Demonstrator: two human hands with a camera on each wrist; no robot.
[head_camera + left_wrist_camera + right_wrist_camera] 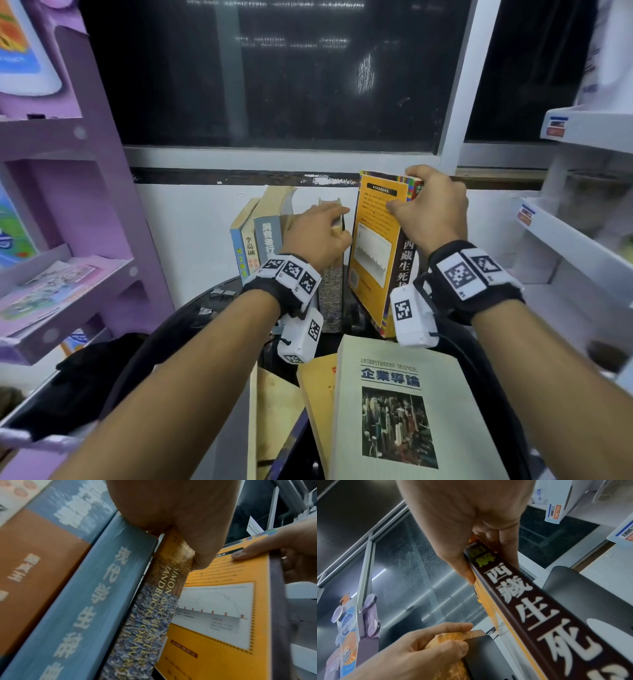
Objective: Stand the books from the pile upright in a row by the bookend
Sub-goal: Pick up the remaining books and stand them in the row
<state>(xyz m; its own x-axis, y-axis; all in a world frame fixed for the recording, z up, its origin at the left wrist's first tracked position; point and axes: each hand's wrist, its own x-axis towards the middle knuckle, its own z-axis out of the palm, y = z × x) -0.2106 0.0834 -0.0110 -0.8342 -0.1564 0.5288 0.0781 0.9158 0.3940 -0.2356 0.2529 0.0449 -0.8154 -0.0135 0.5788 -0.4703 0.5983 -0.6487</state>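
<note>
My right hand (428, 209) grips the top of an orange book with a dark spine (373, 246), thumb on its back cover. The book is tilted, its lower end near the table, just right of the upright row. My left hand (322, 222) holds the top of the mottled-spine handbook (330, 294), the row's rightmost book. In the left wrist view the handbook (154, 608) stands against a blue book (82, 608), with the orange book (223, 601) beside it. The pile lies in front, a cream business book (394, 411) on top. I cannot make out the bookend.
A purple shelf unit (68, 154) stands close on the left and white shelves (582, 240) on the right. A white wall and dark window (274, 85) lie right behind the row. Small binder clips (222, 293) lie on the dark round table (191, 318).
</note>
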